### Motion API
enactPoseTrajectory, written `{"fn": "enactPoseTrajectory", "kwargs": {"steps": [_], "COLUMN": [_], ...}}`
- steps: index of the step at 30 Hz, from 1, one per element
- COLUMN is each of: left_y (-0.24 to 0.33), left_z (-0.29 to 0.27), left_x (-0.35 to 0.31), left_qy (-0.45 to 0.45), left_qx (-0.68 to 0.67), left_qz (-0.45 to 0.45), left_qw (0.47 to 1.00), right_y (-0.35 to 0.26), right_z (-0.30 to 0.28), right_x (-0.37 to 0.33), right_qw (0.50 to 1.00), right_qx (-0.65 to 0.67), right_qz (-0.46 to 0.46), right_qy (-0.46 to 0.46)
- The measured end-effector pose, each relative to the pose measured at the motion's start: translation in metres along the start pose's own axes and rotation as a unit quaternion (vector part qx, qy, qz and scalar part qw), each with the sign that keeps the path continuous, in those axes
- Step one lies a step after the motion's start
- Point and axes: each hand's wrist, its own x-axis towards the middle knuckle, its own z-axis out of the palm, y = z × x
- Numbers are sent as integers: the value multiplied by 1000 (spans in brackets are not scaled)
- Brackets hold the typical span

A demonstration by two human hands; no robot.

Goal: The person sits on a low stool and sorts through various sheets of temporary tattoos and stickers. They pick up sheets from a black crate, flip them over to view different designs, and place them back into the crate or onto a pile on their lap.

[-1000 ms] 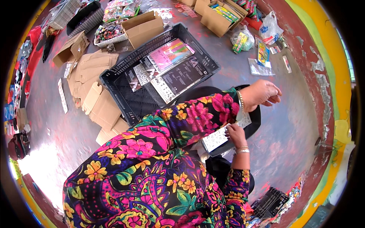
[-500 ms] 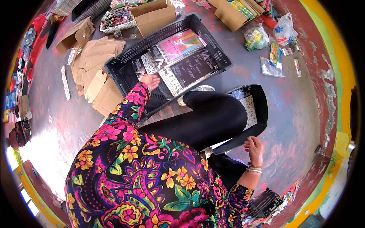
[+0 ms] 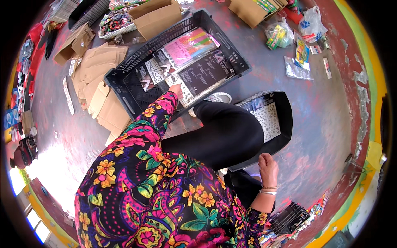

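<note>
My left hand [image 3: 176,90] reaches into a black plastic crate [image 3: 112,82] and touches the left edge of a pack of black-and-white printed sheets [image 3: 202,74]. How its fingers close on the pack is too small to make out. Beside that pack, in the crate, lie another patterned pack [image 3: 155,71] and a clear packet of pink and multicoloured sheets [image 3: 188,47]. My right hand [image 3: 269,170] hangs with fingers curled closed, nothing visible in it. It is just below a smaller black bin [image 3: 285,120], which holds more printed sheets [image 3: 266,120].
Flattened cardboard [image 3: 99,66] lies left of the crate, with an open cardboard box [image 3: 157,18] behind it. Plastic bags [image 3: 312,25] and small packets [image 3: 298,70] rest on the floor at far right. My bent leg [image 3: 215,136] lies between crate and bin.
My left hand has moved right and slightly down onto the sheet pack; its fingers were spread before. My right hand has dropped slightly to the left. The view has shifted a little.
</note>
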Motion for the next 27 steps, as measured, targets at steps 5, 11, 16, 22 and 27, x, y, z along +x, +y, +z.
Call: {"fn": "enactPoseTrajectory", "kwargs": {"steps": [5, 11, 16, 22, 27], "left_y": [-11, -7, -2, 1, 36], "left_z": [6, 23, 27, 54, 64], "left_x": [46, 17, 8, 38, 26], "left_qy": [27, 25, -71, -58, -109], "left_qx": [-54, -46, -47, -117, -116], "left_qz": [-13, -14, 47, 73, 66], "left_qw": [998, 999, 995, 989, 985], "right_y": [-19, -32, -30, -32, -28], "right_z": [-3, -8, -9, -10, -9], "right_x": [-2, -34, -41, -40, -37], "right_qw": [1000, 1000, 1000, 1000, 1000], "right_qx": [-14, -13, -9, -15, -9], "right_qz": [8, 4, -8, -25, -19], "right_qy": [-17, -12, 8, 3, 4]}}
